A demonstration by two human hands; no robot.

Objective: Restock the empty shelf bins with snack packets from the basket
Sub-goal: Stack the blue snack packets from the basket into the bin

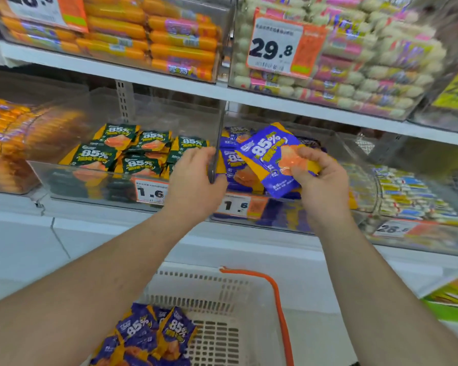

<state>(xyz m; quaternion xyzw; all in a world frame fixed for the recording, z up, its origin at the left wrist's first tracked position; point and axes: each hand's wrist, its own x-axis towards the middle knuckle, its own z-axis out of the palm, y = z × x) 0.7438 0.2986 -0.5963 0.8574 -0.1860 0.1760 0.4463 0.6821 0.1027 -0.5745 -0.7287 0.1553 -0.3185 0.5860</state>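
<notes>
Purple snack packet (pixel 271 159) going into the purple bin (pixel 280 217).
Right hand (pixel 321 180) pinches it above the bin's front edge; left hand (pixel 193 180) grips the clear divider (pixel 214 165). Next: drop it, reach for basket (pixel 222 289).

Bright, even store light fell from above, and shadows were faint. The clear bin fronts (pixel 90 178) carried a milky glare that washed out the packets behind them. Motion blur smeared the orange sausages (pixel 16 138) at the left edge. The wide lens bowed the shelf edge (pixel 169 83), and corners were soft.
</notes>
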